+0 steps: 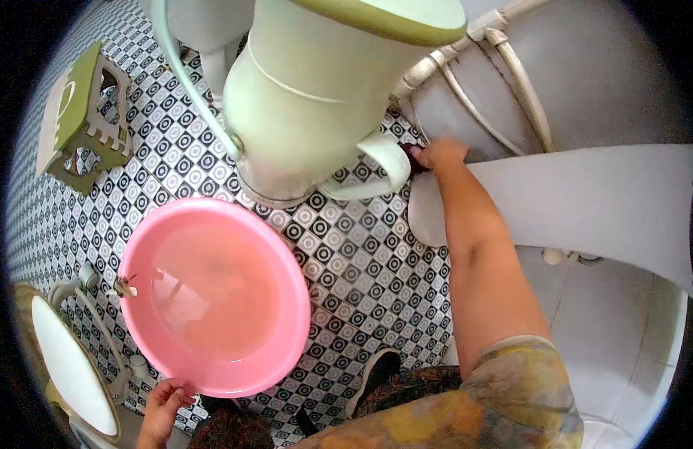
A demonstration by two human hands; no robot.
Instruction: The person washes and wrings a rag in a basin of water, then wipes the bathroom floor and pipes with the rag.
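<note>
A pink basin [298, 329] of cloudy water stands on the patterned floor. At its lower rim is my left hand [169, 404], fingers curled against the edge. My right hand [442, 153] reaches far forward, beside the base of a grey-white wall or pedestal, and its fingers are closed on a dark maroon cloth [415, 157]. Only a small part of the cloth shows. Just left of that hand is a large pale green container [309, 97] with a loop handle.
A green and white stool [77, 123] lies at the upper left. An oval white-topped object [73, 367] is at the lower left, beside a hose. White pipes [522, 90] run along the wall at the upper right. A dark shoe [376, 378] shows near the bottom.
</note>
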